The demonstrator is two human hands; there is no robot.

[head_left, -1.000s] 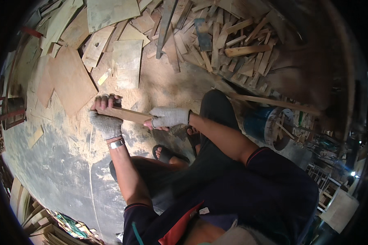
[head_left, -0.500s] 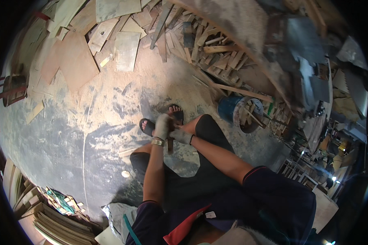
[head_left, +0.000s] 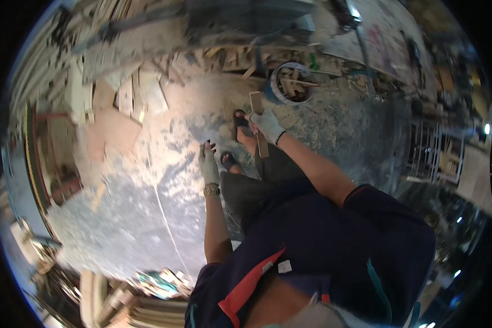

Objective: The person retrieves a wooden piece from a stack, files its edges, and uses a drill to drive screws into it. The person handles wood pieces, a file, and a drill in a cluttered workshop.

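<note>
My right hand [head_left: 268,127], in a light fingerless work glove, grips a narrow flat strip of wood [head_left: 263,147]. The strip passes through the fist, with one end above it and the other below. Apart from it, on the left, my left hand [head_left: 209,164] hangs over the dusty floor in a matching glove. Its bare fingertips are loosely bent and parted, with nothing between them. Just beyond the right hand stands a blue bucket [head_left: 275,92] filled with wood offcuts [head_left: 293,87].
Sawdust covers the concrete floor [head_left: 191,218]. Plywood sheets [head_left: 115,131] lie at the far left, near a red metal frame [head_left: 44,158]. A workbench edge [head_left: 229,38] runs along the back, blurred. Stacked boards [head_left: 156,314] sit at the lower left; a metal rack [head_left: 434,150] stands right.
My hands were together over my knees and have separated. The right one has carried the wood strip toward the bucket; the left one is free. My view has turned and my legs have straightened.
</note>
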